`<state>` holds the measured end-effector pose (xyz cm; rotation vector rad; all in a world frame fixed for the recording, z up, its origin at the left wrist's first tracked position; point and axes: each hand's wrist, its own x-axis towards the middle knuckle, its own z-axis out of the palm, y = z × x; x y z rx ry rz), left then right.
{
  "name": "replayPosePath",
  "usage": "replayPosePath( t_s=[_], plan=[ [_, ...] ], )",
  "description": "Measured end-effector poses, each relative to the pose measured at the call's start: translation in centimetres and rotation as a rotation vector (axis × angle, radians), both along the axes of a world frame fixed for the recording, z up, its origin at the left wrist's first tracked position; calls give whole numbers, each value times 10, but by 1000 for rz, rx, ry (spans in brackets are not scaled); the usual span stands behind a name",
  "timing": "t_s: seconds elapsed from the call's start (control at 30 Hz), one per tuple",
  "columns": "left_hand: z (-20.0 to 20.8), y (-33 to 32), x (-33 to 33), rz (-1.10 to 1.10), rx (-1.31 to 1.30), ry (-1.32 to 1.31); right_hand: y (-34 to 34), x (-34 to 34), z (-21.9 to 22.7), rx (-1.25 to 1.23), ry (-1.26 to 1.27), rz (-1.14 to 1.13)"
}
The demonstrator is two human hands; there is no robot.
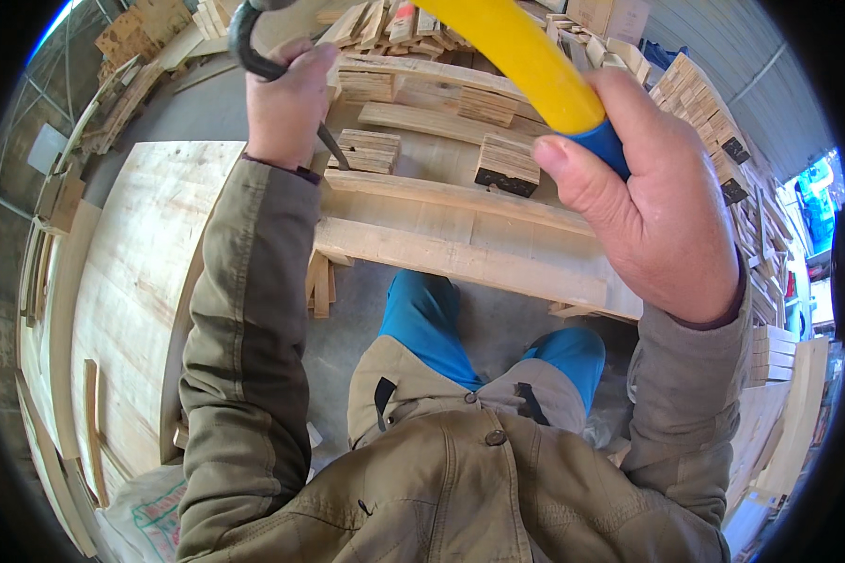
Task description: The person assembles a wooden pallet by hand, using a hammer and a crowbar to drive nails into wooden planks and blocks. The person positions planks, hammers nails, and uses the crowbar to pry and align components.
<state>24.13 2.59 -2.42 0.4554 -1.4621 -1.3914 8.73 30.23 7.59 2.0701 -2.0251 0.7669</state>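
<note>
My left hand is closed around a dark metal pry bar with a hooked upper end. The bar's lower tip reaches down beside a layered wood block on the wooden pallet. Closer to the camera, my right hand grips the blue end of a thick yellow handle, like a hammer's. That handle runs up and left out of the picture, so its head cannot be made out for certain. Another wood block with a dark end sits farther right between the slats.
Pale wooden panels lie to my left. Loose boards are piled beyond the pallet, and stacked timber lines the right side. A white sack lies at the lower left. My legs stand close against the pallet's near edge.
</note>
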Motion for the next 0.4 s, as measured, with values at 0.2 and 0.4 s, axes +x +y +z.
replayPosePath(
  t_s=[0.2, 0.4],
  plan=[
    [-5, -3, 6, -10, -37, 7, 8, -7, -12, -30, -280, -74],
    [-10, 0, 0, -33, -42, 24, 30, -23, -44, -25, -552, -256]
  ],
)
